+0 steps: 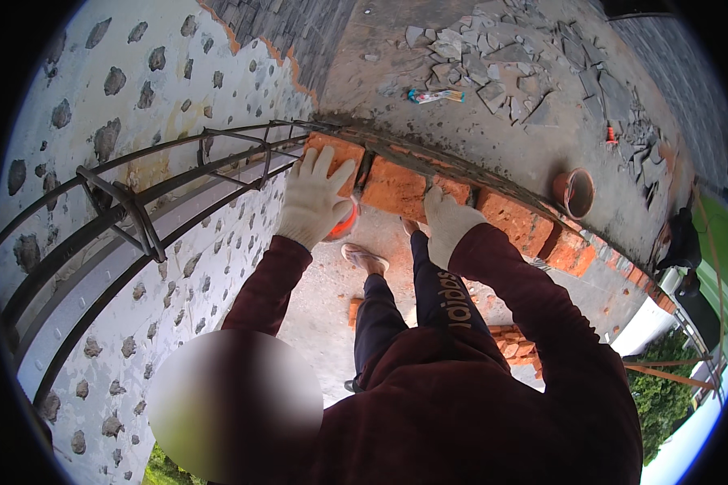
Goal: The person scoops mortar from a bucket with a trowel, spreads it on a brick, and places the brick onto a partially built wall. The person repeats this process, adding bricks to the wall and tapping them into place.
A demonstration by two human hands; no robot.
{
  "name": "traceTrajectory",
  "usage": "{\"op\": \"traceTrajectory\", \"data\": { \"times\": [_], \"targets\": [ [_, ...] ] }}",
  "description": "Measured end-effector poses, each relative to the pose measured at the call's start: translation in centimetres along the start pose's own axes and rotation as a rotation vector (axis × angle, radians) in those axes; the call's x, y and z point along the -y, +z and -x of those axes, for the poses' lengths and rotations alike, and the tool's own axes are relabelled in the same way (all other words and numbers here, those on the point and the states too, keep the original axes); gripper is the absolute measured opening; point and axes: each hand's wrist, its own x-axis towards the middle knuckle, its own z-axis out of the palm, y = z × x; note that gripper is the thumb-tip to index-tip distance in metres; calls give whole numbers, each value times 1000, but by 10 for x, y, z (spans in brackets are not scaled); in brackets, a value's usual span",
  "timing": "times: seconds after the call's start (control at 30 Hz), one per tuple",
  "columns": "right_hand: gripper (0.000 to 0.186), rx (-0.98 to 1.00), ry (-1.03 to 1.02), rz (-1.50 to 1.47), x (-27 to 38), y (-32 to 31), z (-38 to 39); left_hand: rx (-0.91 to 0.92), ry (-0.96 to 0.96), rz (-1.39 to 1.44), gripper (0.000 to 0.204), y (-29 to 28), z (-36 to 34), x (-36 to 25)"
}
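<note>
My left hand [314, 196], in a pale knitted glove, lies with fingers spread on the top of an orange-red brick [336, 153] at the left end of a low brick row. A narrow dark gap separates it from a second brick [393, 187]. The right hand [450, 225], gloved alike, is closed at the second brick's right end, beside another brick [453, 189]; its fingers are close together and partly hidden. Further bricks [519, 222] continue the curved-looking row to the right, with grey mortar [429, 166] along their far side.
Bent steel reinforcing bars [129, 212] run along the pitted white wall [162, 69] at left. An orange bucket [344, 224] stands below the row. Beyond it are a reddish bucket [574, 194], broken grey slabs [493, 69] and a small colourful packet [435, 96]. Loose bricks [516, 346] lie behind my legs.
</note>
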Motion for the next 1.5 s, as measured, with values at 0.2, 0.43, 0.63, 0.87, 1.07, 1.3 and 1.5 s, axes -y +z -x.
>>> {"op": "traceTrajectory", "data": {
  "times": [0.2,0.43,0.63,0.87,1.07,1.3,1.5],
  "targets": [
    [71,-75,-57,-57,-23,-31,80,-20,-9,-16,70,4,6,2],
    [67,-184,-114,-23,34,-10,-82,-21,-91,26,71,7,6,-19],
    [62,19,39,13,0,0,-12,-18,-75,-27,70,13,7,-17],
    [47,-80,58,84,-35,-24,63,-213,-168,126,64,28,38,-15],
    [39,-231,-57,89,16,-2,-66,-68,-225,561,56,60,136,-43],
    [32,-205,0,163,-11,-9,28,298,-459,747,59,126,297,-53],
    [35,-455,-102,5,-10,25,145,300,-784,1075,66,219,402,-17]
  ]
}}
